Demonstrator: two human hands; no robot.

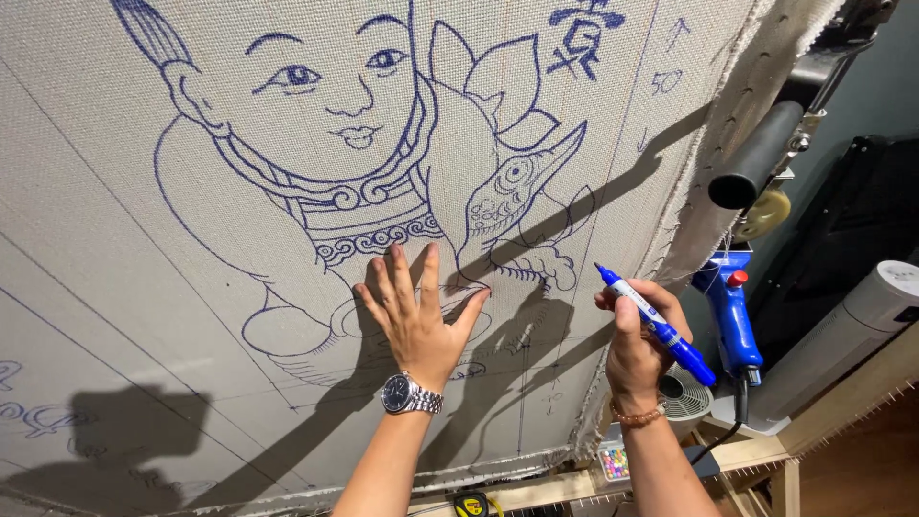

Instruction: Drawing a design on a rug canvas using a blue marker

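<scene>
A large pale woven cloth is stretched on a frame and bears a blue line drawing of a child holding a fish and a flower. My left hand, with a wristwatch on the wrist, lies flat on the cloth over the lower part of the drawing, fingers spread. My right hand, with a bead bracelet, holds a blue marker. The marker's tip points up and left, just off the cloth near its right edge.
A blue handheld power tool hangs at the frame's right side below a black padded handle. A white cylindrical appliance and a small white fan stand at right. A wooden frame rail and a tape measure sit below.
</scene>
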